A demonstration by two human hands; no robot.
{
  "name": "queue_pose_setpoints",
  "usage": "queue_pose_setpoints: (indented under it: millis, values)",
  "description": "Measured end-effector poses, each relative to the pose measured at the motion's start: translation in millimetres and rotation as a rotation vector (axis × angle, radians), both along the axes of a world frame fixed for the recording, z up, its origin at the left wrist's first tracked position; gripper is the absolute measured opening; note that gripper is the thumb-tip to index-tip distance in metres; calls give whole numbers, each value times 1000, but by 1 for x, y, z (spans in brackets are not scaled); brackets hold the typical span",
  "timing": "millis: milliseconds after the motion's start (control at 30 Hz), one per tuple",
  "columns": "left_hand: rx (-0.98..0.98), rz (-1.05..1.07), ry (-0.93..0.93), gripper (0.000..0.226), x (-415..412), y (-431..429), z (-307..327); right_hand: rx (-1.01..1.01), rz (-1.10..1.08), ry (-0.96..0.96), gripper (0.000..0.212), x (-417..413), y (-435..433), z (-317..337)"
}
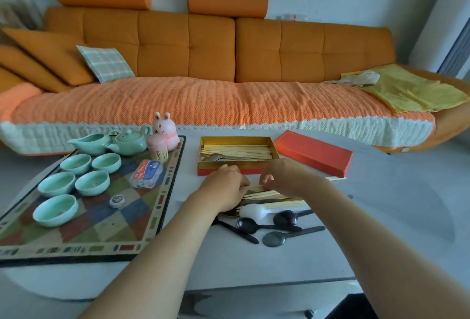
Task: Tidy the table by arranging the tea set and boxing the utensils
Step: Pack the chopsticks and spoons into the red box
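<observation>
Orange sofa (pixel 203 51) fills the back of the view. In front of it a pale table (pixel 381 229) carries everything. Left part of the table: a large patchwork-patterned tray (pixel 142 217), evidently the home for the tea set. Celadon teapot (pixel 128 140) and pitcher (pixel 90 141) stand at its far edge, with five matching cups (pixel 57 183) grouped in rows nearer. That half of the job looks largely done. Right of the tray, on the far side: red lid (pixel 314 153) set down top up just beside the box (pixel 203 164), leaving the box open for loading. The box is shallow, red outside and gold-lined. Boxed chopsticks (pixel 239 152) lie lengthwise in it, and a metal spoon bowl shows at the left end. On the near side of the box both forearms reach in. Left hand (pixel 223 189) and right hand (pixel 282 178) meet over the loose chopsticks (pixel 269 195), a pale wooden bundle lying on the table. Left fingers curl down onto the bundle's left ends; right fingers curl round it from above. This reads as squaring the sticks into one handful before lifting, though the fingertips are partly hidden. Closer to the camera: a white spoon (pixel 254 210), then black spoons (pixel 248 224) scattered with handles pointing right, not yet boxed. Judgement: utensil boxing is about midway.
</observation>
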State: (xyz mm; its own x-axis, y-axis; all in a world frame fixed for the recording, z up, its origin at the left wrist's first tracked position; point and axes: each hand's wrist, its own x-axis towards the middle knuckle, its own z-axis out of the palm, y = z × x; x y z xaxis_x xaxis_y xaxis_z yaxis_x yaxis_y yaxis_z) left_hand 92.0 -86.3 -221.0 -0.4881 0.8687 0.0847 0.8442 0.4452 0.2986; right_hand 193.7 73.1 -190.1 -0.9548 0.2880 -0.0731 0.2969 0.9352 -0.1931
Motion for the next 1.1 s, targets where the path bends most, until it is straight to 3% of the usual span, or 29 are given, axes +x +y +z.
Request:
queue_pose_setpoints:
  millis: [167,333,467,567,800,933,1100]
  values:
    - [16,20,-36,33,-3,2,4,10,35,47,14,-2,0,-6]
    - [135,53,126,17,-15,6,15,-112,58,285,17,-4,6,-5]
    - [251,154,135,19,-37,4,26,-100,36,457,25,-9,16,-3]
    - [290,204,124,22,-52,1,28,-106,-26,500,28,-16,24,-4]
    - [365,268,315,41,-70,0,14,-73,-56,502,41,-47,30,-9]
    - [257,140,234,44,-71,1,3,-108,-124,421,48,-63,26,-10]
    - [100,161,63,53,-76,2,-1,-188,-230,435,46,-74,25,-13]
